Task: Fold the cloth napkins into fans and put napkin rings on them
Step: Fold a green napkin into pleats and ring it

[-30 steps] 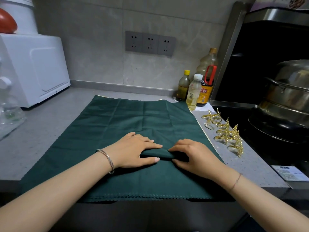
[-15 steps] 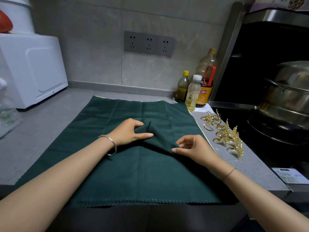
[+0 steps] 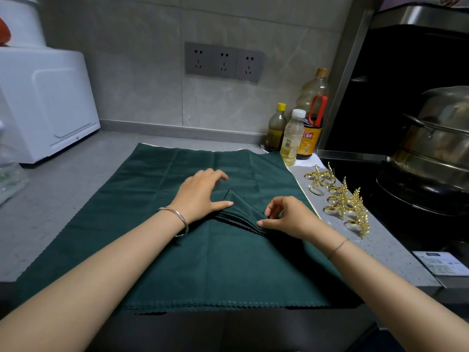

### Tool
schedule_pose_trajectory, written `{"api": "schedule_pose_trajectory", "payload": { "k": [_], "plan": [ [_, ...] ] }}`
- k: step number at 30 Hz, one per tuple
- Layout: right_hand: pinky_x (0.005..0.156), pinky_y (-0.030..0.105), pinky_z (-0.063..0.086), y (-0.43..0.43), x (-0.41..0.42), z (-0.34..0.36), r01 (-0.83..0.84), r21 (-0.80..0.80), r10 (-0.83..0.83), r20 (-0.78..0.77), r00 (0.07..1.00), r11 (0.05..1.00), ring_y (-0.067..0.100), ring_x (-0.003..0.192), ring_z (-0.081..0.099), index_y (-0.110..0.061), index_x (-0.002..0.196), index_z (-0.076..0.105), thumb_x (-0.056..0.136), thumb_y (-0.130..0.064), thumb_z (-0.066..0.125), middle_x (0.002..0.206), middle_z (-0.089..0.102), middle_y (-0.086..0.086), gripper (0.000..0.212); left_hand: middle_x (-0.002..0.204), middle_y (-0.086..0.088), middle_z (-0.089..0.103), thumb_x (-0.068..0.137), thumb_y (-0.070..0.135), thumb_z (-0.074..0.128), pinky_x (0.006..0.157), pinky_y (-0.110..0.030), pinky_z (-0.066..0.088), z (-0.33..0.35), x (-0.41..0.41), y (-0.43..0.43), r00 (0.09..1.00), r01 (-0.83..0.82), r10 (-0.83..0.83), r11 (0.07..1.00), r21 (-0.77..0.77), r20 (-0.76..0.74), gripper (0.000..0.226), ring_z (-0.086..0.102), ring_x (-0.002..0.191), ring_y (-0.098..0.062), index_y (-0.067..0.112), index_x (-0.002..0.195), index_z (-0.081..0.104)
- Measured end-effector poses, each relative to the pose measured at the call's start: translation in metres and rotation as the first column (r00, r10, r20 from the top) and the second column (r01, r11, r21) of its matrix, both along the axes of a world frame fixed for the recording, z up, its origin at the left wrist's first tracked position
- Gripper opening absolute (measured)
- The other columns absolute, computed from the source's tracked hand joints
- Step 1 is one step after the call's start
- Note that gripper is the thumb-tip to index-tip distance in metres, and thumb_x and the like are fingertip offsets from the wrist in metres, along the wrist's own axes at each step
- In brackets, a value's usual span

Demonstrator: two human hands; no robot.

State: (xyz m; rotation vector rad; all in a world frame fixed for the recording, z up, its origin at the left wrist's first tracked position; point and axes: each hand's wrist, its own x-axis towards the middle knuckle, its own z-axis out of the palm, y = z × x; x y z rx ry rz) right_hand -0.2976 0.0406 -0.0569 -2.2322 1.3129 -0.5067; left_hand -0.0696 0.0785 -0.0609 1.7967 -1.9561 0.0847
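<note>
Mid-pleat, I reckon: left hand (image 3: 200,196) spread flat on napkin (image 3: 228,262), right hand (image 3: 286,217) pinching pleats (image 3: 237,219). Next: pull far cloth in evenly.

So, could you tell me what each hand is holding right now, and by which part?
The right hand pinches the green napkin at its stacked pleats near the middle; the left hand only presses flat on it.

Dark green napkin (image 3: 157,224) flat on counter, middle pleated, gold rings (image 3: 340,201) beside right edge
</note>
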Motion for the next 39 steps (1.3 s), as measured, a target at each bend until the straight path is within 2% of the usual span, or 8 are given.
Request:
{"api": "schedule_pose_trajectory", "payload": {
  "k": [5,9,13,20,26,31,35,39],
  "plan": [
    [0.057,0.015,0.037,0.003,0.005,0.009,0.022,0.000,-0.022,-0.111,0.994,1.000,0.012,0.070,0.053,-0.016,0.087,0.056,0.073,-0.034,0.079,0.076,0.056,-0.006,0.033,0.115,0.016,0.063,0.076,0.069,0.052,0.095,-0.027,0.039,0.004,-0.020,0.013,0.928,0.371,-0.369,0.927,-0.043,0.046,0.054,0.053,0.109,-0.007,0.032,0.115,0.064],
    [0.054,0.019,0.036,0.002,0.006,0.014,0.033,0.042,-0.026,-0.160,0.987,0.999,0.011,0.066,0.050,-0.018,0.086,0.053,0.074,-0.037,0.078,0.075,0.053,-0.005,0.034,0.124,0.018,0.060,0.070,0.075,0.048,0.099,-0.023,0.036,-0.006,-0.032,0.017,0.912,0.395,-0.398,0.917,0.050,0.101,0.069,0.053,0.113,-0.004,0.034,0.124,0.059],
    [0.044,0.018,0.027,0.001,-0.005,0.012,0.022,0.245,-0.047,0.095,0.994,0.969,0.008,0.049,0.035,-0.018,0.075,0.047,0.072,-0.035,0.081,0.059,0.046,-0.004,0.038,0.119,0.017,0.061,0.072,0.063,0.066,0.099,-0.023,0.034,-0.010,-0.033,0.015,0.920,0.388,-0.387,0.922,0.000,0.055,0.061,0.055,0.110,-0.006,0.032,0.123,0.059],
    [0.056,0.024,0.042,0.002,-0.034,0.007,-0.152,0.677,-0.220,0.431,0.875,0.720,0.014,0.059,0.050,-0.017,0.072,0.053,0.065,-0.039,0.079,0.069,0.056,0.003,0.035,0.100,0.008,0.068,0.085,0.029,0.066,0.088,-0.024,0.031,-0.011,-0.053,0.003,0.901,0.407,-0.385,0.909,-0.086,0.198,0.029,0.060,0.091,-0.017,0.024,0.114,0.062],
    [0.055,0.020,0.037,0.007,-0.070,0.012,0.163,0.099,-0.190,0.416,0.889,0.982,-0.001,0.046,0.047,-0.010,0.075,0.058,0.083,-0.023,0.071,0.063,0.060,0.001,0.020,0.104,0.002,0.069,0.091,0.040,0.056,0.084,-0.029,0.038,0.015,-0.073,-0.001,0.864,0.316,-0.315,0.947,0.066,0.391,0.030,0.061,0.101,-0.022,0.029,0.119,0.060],
    [0.067,0.033,0.044,0.008,-0.124,0.001,0.483,-0.297,-0.330,0.441,0.835,0.823,0.013,0.070,0.050,-0.013,0.089,0.054,0.072,-0.028,0.081,0.079,0.054,-0.001,0.035,0.108,0.001,0.067,0.090,0.050,0.055,0.079,-0.031,0.041,0.023,-0.091,-0.010,0.831,0.247,-0.263,0.964,0.097,0.490,0.037,0.059,0.104,-0.023,0.027,0.118,0.057],
    [0.088,0.044,0.044,0.005,-0.151,-0.021,0.593,-0.292,-0.530,0.271,0.804,0.751,0.024,0.102,0.052,-0.010,0.110,0.049,0.069,-0.043,0.080,0.109,0.054,0.005,0.060,0.110,0.000,0.066,0.088,0.056,0.054,0.075,-0.029,0.039,0.022,-0.103,-0.016,0.825,0.228,-0.244,0.969,0.094,0.510,0.042,0.060,0.104,-0.024,0.026,0.117,0.057],
    [0.092,0.042,0.041,0.000,-0.153,-0.037,0.590,-0.193,-0.570,0.154,0.807,0.784,0.028,0.108,0.052,-0.013,0.114,0.049,0.073,-0.050,0.074,0.114,0.058,0.005,0.061,0.107,0.000,0.066,0.088,0.057,0.054,0.073,-0.029,0.039,0.021,-0.107,-0.018,0.821,0.225,-0.231,0.971,0.076,0.522,0.041,0.060,0.102,-0.024,0.025,0.113,0.058]
  ]
}}
